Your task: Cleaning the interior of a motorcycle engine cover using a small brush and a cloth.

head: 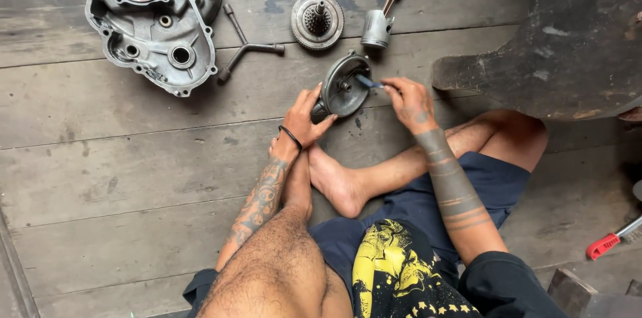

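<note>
- Head view: a round metal engine part (343,85) is held on edge on the wooden floor (134,177), tilted, just ahead of the bare feet.
- It is gripped by the left hand (302,119) at its lower left rim, with thumb and fingers closed on the edge.
- A small blue-tipped tool (370,82) is pinched narrowly in the fingers of the right hand (409,102), and its tip is set against the part's face, just right of the centre hub.
- Beyond the held part, near it, a toothed clutch gear (317,20) is seen lying flat, and just right of that a piston with its connecting rod (380,20).
- Farther left of the grip, a three-armed wrench (244,46) lies beside a large grey engine casing (155,17).
- Well right of the right forearm, a red-handled tool (610,242) is seen at the frame's edge.
</note>
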